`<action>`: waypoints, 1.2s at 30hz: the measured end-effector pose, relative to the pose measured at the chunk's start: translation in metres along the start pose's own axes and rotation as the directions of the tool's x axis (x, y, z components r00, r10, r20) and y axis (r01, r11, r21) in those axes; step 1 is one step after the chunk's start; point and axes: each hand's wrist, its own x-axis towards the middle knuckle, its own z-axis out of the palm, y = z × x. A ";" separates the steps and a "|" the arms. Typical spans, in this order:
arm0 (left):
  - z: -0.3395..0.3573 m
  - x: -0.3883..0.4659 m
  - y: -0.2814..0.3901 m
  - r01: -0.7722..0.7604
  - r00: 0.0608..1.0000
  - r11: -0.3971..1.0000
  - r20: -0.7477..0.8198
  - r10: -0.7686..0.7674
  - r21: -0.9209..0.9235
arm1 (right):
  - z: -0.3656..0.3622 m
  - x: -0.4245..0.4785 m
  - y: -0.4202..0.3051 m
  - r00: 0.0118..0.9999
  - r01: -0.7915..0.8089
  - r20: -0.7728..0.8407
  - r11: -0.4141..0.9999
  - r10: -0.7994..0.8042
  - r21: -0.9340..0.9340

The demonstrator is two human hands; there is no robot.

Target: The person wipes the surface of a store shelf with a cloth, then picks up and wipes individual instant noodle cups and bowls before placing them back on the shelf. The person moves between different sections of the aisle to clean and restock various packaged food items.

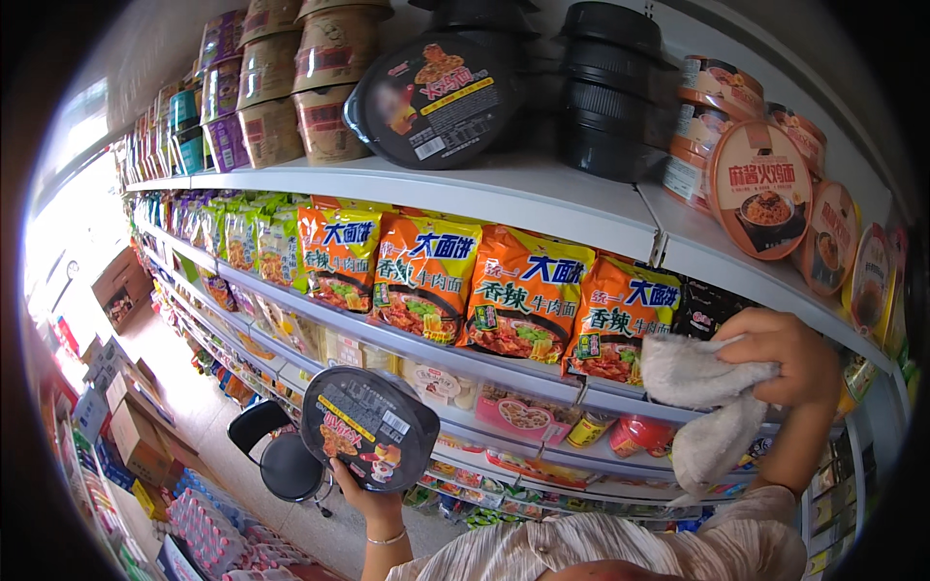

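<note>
My left hand (367,501) grips a round black plastic instant-noodle bowl (370,428) from below, its printed lid turned toward me. A pale cloth (708,378) hangs bunched in my right hand (788,356), before the shelf edge at the right. On the top shelf a matching black noodle bowl (443,102) leans with its lid facing out, beside a stack of black bowls (610,94). Orange bags of instant noodles (527,298) line the shelf below it, left of the cloth. Orange noodle tubs (759,189) stand stacked above my right hand.
Paper noodle tubs (338,87) are stacked at the top left. Lower shelves (508,370) carry boxes, jars and packets. A black stool (290,465) stands on the floor behind the held bowl. Cardboard boxes (138,436) and wrapped bottle packs (211,523) lie at the lower left.
</note>
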 end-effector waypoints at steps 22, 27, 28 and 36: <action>0.040 0.109 0.021 -0.383 0.882 0.898 -0.202 0.425 0.218 | 0.031 0.024 0.100 0.618 -0.295 -0.731 0.947 0.289 0.125; 0.045 0.102 0.013 -0.356 0.812 0.586 -0.069 0.580 0.728 | 0.030 0.019 0.093 0.676 -0.071 -0.734 0.997 0.063 0.020; 0.048 0.096 0.011 -0.328 0.794 0.470 -0.030 0.607 0.820 | 0.030 0.023 0.092 0.698 0.045 -0.715 0.999 -0.017 0.020; -0.017 0.098 0.023 -0.578 0.735 0.558 0.082 0.673 0.596 | 0.020 0.036 0.068 0.648 -0.115 -0.751 0.991 0.127 0.069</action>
